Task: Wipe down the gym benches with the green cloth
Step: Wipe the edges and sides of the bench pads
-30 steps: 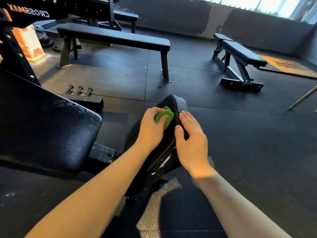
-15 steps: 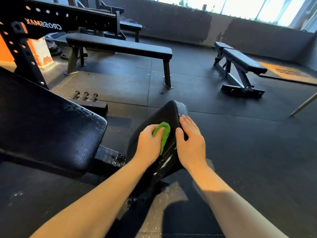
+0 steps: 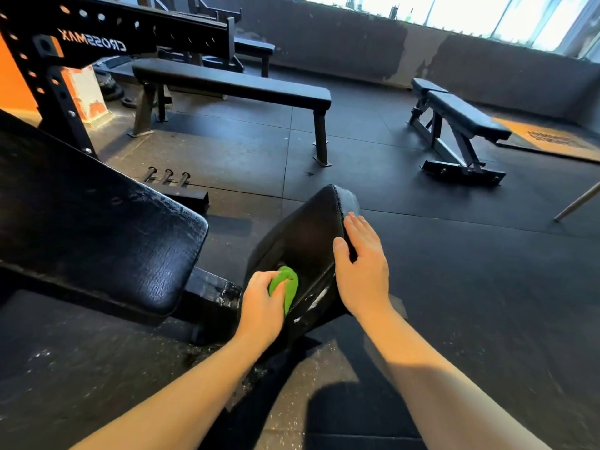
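Seat pad (image 3: 302, 228) recorded as glossy black leatherette, scuffed white at edge; green cloth (image 3: 287, 287) soft, matt; floor (image 3: 470, 287) matt, speckled.

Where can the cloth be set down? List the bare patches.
Bare floor right of the right hand, up to the adjustable bench; also between the tilted pad and the flat bench. Crowded left: big pad, frame, hooks.
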`<state>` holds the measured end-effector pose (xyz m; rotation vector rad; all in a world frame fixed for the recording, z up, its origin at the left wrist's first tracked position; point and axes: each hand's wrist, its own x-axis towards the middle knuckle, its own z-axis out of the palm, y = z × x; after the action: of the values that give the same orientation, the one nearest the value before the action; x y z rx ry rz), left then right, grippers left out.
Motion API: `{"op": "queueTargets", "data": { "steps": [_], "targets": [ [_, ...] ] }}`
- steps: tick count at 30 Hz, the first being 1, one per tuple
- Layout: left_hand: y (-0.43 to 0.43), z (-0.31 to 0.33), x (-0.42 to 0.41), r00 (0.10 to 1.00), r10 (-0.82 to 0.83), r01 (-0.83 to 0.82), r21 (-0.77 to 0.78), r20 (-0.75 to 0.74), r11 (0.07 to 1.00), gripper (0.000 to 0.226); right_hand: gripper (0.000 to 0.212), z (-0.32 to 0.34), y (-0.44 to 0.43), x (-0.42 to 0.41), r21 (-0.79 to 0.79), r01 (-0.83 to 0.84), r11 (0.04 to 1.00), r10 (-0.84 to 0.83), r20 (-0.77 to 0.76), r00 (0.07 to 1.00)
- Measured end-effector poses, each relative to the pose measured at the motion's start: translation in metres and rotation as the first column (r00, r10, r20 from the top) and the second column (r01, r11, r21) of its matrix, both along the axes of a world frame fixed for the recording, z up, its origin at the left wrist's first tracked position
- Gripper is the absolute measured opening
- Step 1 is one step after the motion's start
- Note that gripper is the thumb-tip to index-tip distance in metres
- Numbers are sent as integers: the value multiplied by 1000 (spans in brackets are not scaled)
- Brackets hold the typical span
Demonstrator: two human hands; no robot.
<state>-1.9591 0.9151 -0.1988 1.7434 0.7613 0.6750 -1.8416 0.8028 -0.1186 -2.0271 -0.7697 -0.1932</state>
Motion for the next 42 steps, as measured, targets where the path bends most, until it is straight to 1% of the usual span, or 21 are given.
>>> {"op": "queueTargets", "data": {
  "steps": [3, 5, 7, 9, 12, 16, 18, 20, 22, 24, 26, 28, 32, 35, 38, 40, 41, 42],
  "targets": [
    [-18, 39, 21, 988, -34, 34, 6, 152, 999, 13, 45, -1, 4, 0, 5, 15, 1000, -15, 18, 1000],
    [-24, 56, 36, 969, -71, 58, 61, 236, 996, 17, 49, -2, 3, 0, 1, 12, 1000, -12, 10, 1000],
    [-23, 58, 43, 958, -94, 55, 145, 272, 988, 17, 54, -3, 2, 1, 2, 11, 1000, -11, 6, 1000],
    [-16, 46, 41, 959, -102, 58, 171, 264, 984, 15, 55, -5, 2, 4, -4, 8, 1000, -8, 22, 1000],
    [-2, 13, 27, 975, -54, 29, 120, 214, 992, 16, 53, -6, 4, 5, -37, 19, 999, -17, 68, 998],
    [19, -23, 13, 999, 13, -15, 61, 34, 998, 17, 50, -2, 6, 3, -77, 50, 996, -41, 116, 992],
    [25, -27, 11, 999, 27, -27, 6, -36, 1000, 15, 45, 5, 7, 4, -129, 68, 989, -48, 157, 986],
    [27, -19, 14, 998, 38, -38, -10, -53, 999, 13, 41, 19, 14, 9, -228, 96, 969, -52, 194, 980],
    [24, 0, 24, 999, 38, -37, -42, 25, 998, 14, 42, 37, 28, 20, -364, 119, 924, -32, 236, 971],
    [20, 26, 45, 986, 17, -4, -82, 163, 997, 17, 44, 51, 46, 32, -491, 137, 860, -9, 254, 967],
    [20, 50, 71, 972, -10, 27, -69, 234, 997, 16, 41, 58, 60, 41, -558, 149, 816, -16, 235, 972],
    [28, 56, 92, 970, -33, 42, -31, 241, 999, 16, 39, 56, 65, 43, -578, 157, 801, -42, 208, 977],
    [54, 30, 107, 979, -25, 7, 86, 201, 996, 17, 44, 48, 63, 44, -598, 165, 785, -40, 216, 976],
    [71, 3, 106, 987, 14, -23, 54, 162, 998, 15, 48, 47, 62, 46, -617, 161, 770, -25, 223, 974],
    [91, -24, 107, 997, 78, -79, 43, 29, 996, 17, 50, 44, 61, 48, -613, 165, 773, -28, 227, 973],
    [100, -33, 107, 984, 127, -117, 81, -124, 990, 22, 50, 43, 61, 48, -605, 172, 777, -30, 238, 971],
    [102, -31, 108, 975, 140, -124, 99, -174, 987, 23, 50, 43, 61, 48, -602, 176, 779, -31, 244, 969],
    [102, -26, 111, 976, 137, -121, 102, -170, 987, 23, 50, 43, 61, 48, -602, 180, 778, -31, 250, 968]
  ]
}}
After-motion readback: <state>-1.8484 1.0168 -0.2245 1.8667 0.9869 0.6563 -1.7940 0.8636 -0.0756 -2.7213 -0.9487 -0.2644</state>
